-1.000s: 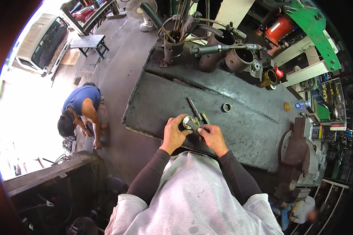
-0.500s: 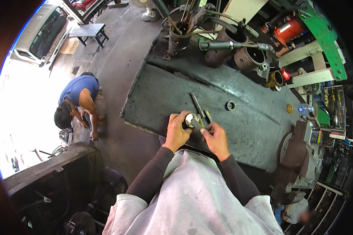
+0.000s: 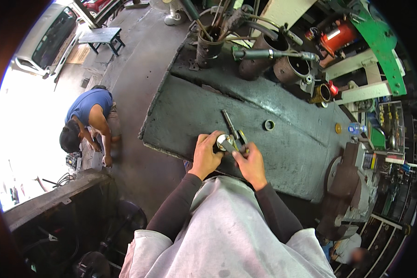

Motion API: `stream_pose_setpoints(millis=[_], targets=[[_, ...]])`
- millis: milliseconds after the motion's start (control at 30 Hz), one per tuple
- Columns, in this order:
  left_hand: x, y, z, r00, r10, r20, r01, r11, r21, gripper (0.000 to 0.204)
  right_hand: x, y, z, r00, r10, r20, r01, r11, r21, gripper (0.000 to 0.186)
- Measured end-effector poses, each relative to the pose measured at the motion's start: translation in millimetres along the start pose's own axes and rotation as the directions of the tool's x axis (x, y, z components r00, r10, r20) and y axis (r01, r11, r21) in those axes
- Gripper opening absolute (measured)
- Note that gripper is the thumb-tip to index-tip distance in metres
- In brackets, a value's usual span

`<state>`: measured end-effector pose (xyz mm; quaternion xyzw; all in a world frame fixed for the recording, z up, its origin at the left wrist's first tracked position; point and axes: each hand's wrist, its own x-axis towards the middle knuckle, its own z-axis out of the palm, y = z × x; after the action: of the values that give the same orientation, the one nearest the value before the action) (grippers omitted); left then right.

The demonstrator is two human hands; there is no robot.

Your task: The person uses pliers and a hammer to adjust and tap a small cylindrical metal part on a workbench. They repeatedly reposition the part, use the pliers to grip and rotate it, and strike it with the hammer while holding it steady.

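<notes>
My left hand (image 3: pixel 205 156) is closed around a short round metal part (image 3: pixel 221 139) with a shiny top face, held just above the near edge of the workbench. A flat grey strip (image 3: pixel 229 146) is pinched in my right hand (image 3: pixel 251 167), and its far end lies against that shiny face. Whether the strip is a file or a folded abrasive I cannot make out. Right beyond my fingers lies a slim metal rod-like tool (image 3: pixel 228 120), with another metal piece (image 3: pixel 242 135) partly hidden by my right hand. Farther right, a small metal ring (image 3: pixel 268 124) rests on the bench.
Several rusty metal cans (image 3: pixel 209 52) with tools stand along the far side of the dark workbench (image 3: pixel 180 106). A bench vise (image 3: pixel 345 185) is at the right. On the left a co-worker in a blue shirt (image 3: pixel 93 104) crouches on the floor, near a dark metal-edged bin (image 3: pixel 60 194).
The whole view has shifted slightly, moving the scene a little left. The grey strip has moved slightly on the round part's face; both hands keep their hold.
</notes>
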<state>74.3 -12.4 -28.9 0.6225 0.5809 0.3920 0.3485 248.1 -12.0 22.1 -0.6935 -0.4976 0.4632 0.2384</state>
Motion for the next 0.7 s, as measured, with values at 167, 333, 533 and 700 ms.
stream_pose_setpoints(millis=[167, 333, 533, 700], targets=[[1, -3, 1, 1.0, 0.01, -0.029, -0.007, 0.996, 0.094, 0.065, 1, -2, 1, 0.979, -0.202, 0.018, 0.198, 0.97, 0.14, 0.025], [-3, -1, -1, 1.0, 0.023, -0.005, -0.023, 0.995, 0.1, 0.066, -1, 3, 1, 0.994, 0.106, 0.0, -0.106, 0.994, -0.013, 0.024], [-2, -1, 0, 0.999, 0.008, 0.035, -0.013, 0.988, 0.156, 0.067, -2, 15, 5, 0.997, -0.073, -0.034, 0.075, 0.996, 0.045, 0.023], [-3, -2, 3, 0.999, -0.012, 0.042, 0.006, 0.992, 0.123, 0.069, -3, 8, 4, 0.999, -0.023, -0.035, 0.023, 1.0, 0.0, 0.023]])
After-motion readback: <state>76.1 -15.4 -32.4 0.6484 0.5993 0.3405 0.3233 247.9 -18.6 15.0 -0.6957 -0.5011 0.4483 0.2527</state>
